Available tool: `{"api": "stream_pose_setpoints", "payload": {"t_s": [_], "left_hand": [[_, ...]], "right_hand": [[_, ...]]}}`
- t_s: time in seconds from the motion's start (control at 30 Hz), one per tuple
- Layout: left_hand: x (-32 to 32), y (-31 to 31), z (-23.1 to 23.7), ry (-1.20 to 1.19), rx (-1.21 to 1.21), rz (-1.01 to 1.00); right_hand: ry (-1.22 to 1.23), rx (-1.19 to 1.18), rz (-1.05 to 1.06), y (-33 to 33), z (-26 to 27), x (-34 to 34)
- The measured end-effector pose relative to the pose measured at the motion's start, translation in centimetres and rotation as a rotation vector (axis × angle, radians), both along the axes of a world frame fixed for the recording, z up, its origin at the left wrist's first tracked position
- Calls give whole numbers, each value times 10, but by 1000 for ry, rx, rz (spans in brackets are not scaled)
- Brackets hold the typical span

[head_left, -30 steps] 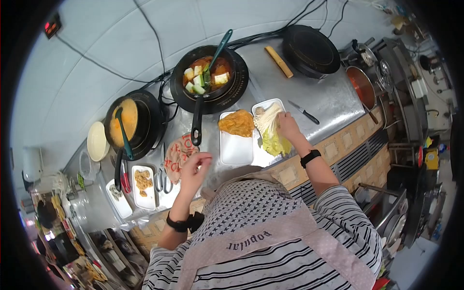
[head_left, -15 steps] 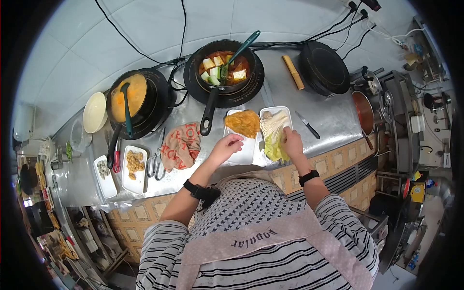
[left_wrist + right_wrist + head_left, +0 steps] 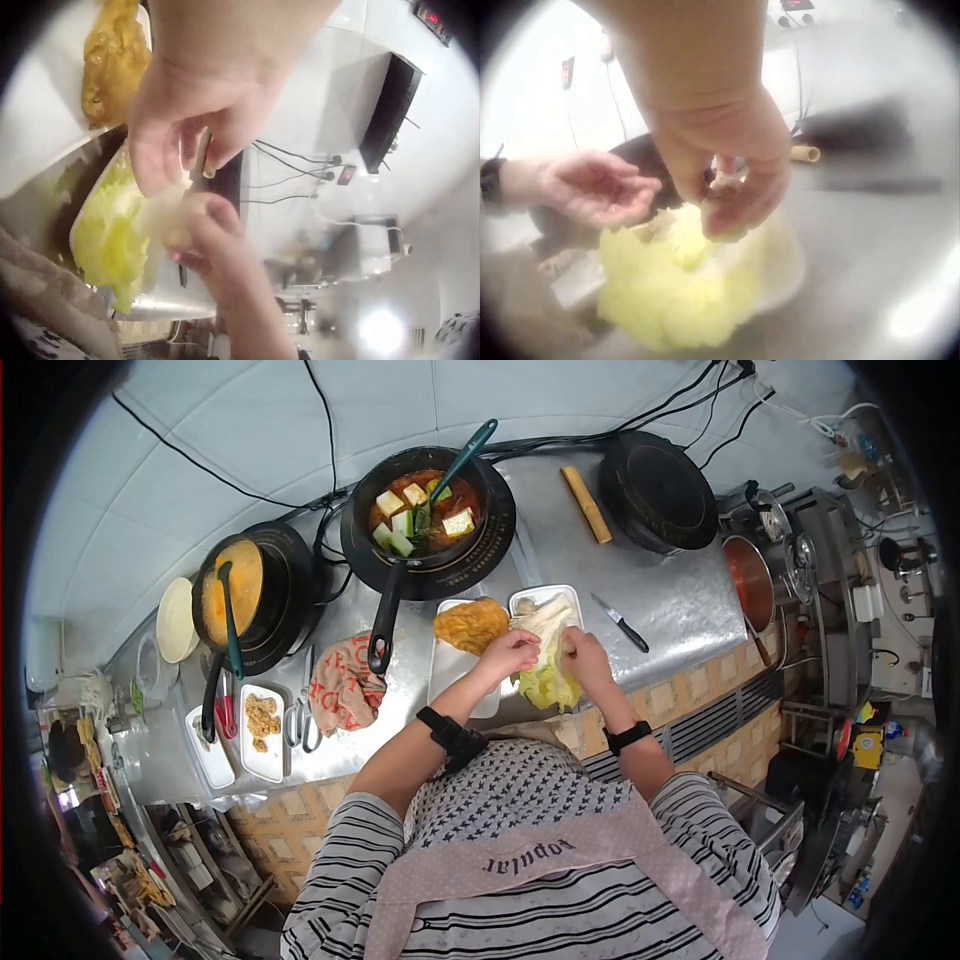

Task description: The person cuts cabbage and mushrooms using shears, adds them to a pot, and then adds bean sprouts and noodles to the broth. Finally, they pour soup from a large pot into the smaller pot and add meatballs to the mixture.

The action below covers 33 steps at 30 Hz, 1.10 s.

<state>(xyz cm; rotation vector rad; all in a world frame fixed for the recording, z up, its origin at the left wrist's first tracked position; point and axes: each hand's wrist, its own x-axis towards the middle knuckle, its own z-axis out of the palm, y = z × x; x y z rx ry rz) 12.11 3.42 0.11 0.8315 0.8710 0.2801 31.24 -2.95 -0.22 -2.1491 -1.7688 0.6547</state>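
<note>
Prob. pulling thin mushrooms [image 3: 545,617] apart.
R hand [image 3: 588,658] pinches a pale bit [image 3: 160,219]; L hand [image 3: 510,654] is close, fingers loosely bent. Mushrooms lie in white tray [image 3: 545,590] w/ leaves [image 3: 548,688]. Next pull needs a soft pinch.

Red-lettered cloth [image 3: 347,685] beside scissors [image 3: 305,700], bamboo stick [image 3: 586,505] near black cooker [image 3: 660,491]

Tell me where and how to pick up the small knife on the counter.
Take the knife by its dark handle, best with the right hand, coming down from above on the person's side. It lies flat, handle toward the person and blade pointing away, so fingers should stay clear of the edge.
</note>
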Motion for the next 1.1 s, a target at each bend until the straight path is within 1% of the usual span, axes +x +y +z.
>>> {"api": "stream_pose_setpoints", "payload": {"t_s": [0.07,0.1,0.17,0.2,0.27,0.3,0.37,0.4,0.47,0.57,0.6,0.63,0.67,0.7,0.77,0.8,0.87,0.9,0.93,1.0,1.03,1.07,1.1], "left_hand": [[5,2,2,11,-38,8],[7,2,11,-32,-151,71],[7,-1,32,-117,-375,206],[5,0,29,-184,-421,186],[-16,5,17,-307,-490,196],[-31,5,12,-313,-489,234],[-57,1,6,-326,-482,300],[-70,-1,19,-247,-524,371],[-101,-9,21,-246,-516,428],[-141,-24,13,-213,-475,504],[-153,-28,10,-193,-450,530],[-164,-31,5,-174,-421,555],[-174,-35,-2,-158,-335,556],[-182,-33,3,-148,-317,548],[-195,-38,17,-122,-306,526],[-203,-41,2,-158,-283,490],[-218,-42,6,-156,-233,358],[-225,-42,12,-162,-206,292],[-237,-45,21,-205,-210,233],[-276,-59,19,-227,-207,263],[-301,-66,17,-233,-207,274],[-330,-74,27,-183,-197,331],[-362,-81,36,-134,-181,371]], "right_hand": [[481,-102,-220,1,18,-1],[720,-159,-325,4,29,-3],[846,-132,-192,15,65,-22],[911,-122,-117,20,73,-30],[575,39,-54,49,55,-27],[425,123,-11,66,42,-29],[-28,217,207,90,22,-34],[-57,181,261,97,13,-38],[-141,113,339,107,-3,-44],[-220,46,236,109,-12,-50],[-185,52,208,107,-11,-51],[-142,167,163,105,-9,-50],[-98,281,117,101,-6,-50],[-52,396,73,98,-3,-54],[202,408,31,79,16,-77],[325,406,0,65,23,-93],[639,148,127,30,31,-148],[615,67,214,17,39,-181],[630,63,351,9,49,-214],[659,1,514,9,61,-275],[837,-66,378,10,50,-301],[1010,-122,229,12,35,-326],[967,-156,256,17,27,-353]]}}
